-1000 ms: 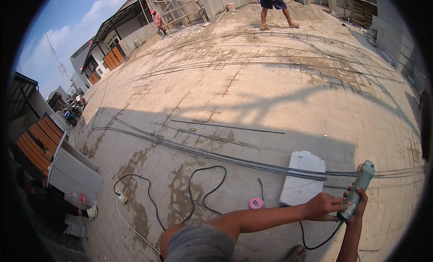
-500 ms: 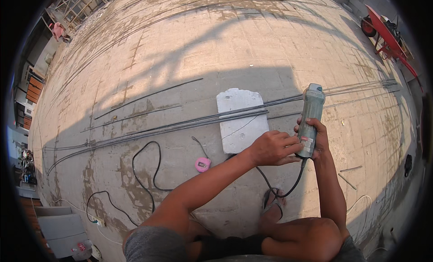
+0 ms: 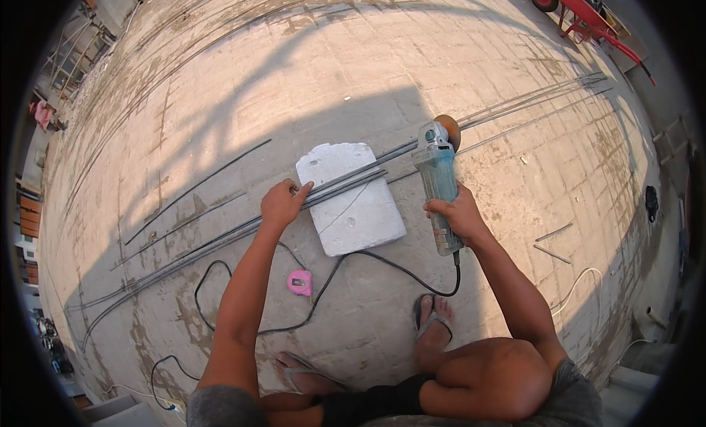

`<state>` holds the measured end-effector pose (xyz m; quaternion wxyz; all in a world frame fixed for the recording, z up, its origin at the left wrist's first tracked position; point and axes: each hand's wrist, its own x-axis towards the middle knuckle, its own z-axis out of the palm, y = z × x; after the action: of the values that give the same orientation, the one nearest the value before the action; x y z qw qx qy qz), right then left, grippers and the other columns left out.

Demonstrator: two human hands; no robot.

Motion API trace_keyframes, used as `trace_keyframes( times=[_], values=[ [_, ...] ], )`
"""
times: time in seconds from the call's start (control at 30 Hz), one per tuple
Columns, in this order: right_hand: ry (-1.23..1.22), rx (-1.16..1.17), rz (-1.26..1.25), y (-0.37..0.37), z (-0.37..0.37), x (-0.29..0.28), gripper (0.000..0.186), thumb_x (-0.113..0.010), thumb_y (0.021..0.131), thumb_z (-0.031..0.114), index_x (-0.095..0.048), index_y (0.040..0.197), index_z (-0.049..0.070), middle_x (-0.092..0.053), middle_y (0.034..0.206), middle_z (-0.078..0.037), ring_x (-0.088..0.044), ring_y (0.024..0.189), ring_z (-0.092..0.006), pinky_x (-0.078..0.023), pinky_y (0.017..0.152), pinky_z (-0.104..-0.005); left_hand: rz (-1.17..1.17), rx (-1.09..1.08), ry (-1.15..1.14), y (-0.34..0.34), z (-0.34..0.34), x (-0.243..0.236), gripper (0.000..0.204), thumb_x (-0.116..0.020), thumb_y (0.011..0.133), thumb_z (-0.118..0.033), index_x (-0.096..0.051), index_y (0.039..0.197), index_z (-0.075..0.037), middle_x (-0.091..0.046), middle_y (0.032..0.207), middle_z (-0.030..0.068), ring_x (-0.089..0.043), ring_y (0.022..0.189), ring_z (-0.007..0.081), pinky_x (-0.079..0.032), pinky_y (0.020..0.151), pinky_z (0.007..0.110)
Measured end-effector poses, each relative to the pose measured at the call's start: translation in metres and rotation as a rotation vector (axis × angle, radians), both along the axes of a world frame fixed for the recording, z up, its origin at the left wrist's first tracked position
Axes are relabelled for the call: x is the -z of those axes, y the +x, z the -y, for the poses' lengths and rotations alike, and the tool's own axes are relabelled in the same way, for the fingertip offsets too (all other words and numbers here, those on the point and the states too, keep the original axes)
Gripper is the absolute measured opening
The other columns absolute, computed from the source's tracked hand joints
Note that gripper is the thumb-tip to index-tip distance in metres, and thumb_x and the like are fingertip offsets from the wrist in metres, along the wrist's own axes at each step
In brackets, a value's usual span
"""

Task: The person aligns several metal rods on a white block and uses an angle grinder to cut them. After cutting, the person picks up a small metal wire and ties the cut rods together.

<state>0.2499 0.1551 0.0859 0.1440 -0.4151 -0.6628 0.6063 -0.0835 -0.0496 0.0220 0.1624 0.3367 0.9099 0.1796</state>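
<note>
Bright hazy daylight, broad soft shadow across the concrete floor (image 3: 220, 74) middle and lower left, sunlit far edge washed pale, sharp centre, fisheye bending, black vignette corners.

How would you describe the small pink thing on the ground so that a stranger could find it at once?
Start at the white block lying under the steel rods on the paved floor. Just below its left corner, beside the black cable, lies a pink tape measure: the only pink item near the feet.
</note>
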Motion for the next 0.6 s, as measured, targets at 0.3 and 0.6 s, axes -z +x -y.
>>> trace_keyframes(
  times=[0.3,0.6],
  values=[
    [0.013,-0.03,0.116,-0.022,0.011,0.005,0.07,-0.084,0.073,0.023,-0.056,0.13,-0.008,-0.069,0.11,-0.02,-0.069,0.096,-0.0272,-0.056,0.086,-0.038,0.199,0.203,0.3,0.02,-0.054,0.019,0.027,-0.082,0.085,-0.033,-0.084,0.1,-0.01,-0.077,0.096,0.0123,-0.072,0.09,0.0266,-0.054,0.083,0.036],
    [0.213,-0.067,0.255,-0.017,0.004,0.025,0.08,-0.085,0.069,0.029,-0.054,0.132,-0.01,-0.069,0.116,-0.028,-0.069,0.108,-0.0367,-0.054,0.095,-0.0412,0.325,0.124,0.127,0.011,-0.072,0.009,0.027,-0.084,0.082,-0.031,-0.084,0.1,-0.01,-0.079,0.096,0.0123,-0.074,0.089,0.0237,-0.055,0.082,0.037]
  ],
)
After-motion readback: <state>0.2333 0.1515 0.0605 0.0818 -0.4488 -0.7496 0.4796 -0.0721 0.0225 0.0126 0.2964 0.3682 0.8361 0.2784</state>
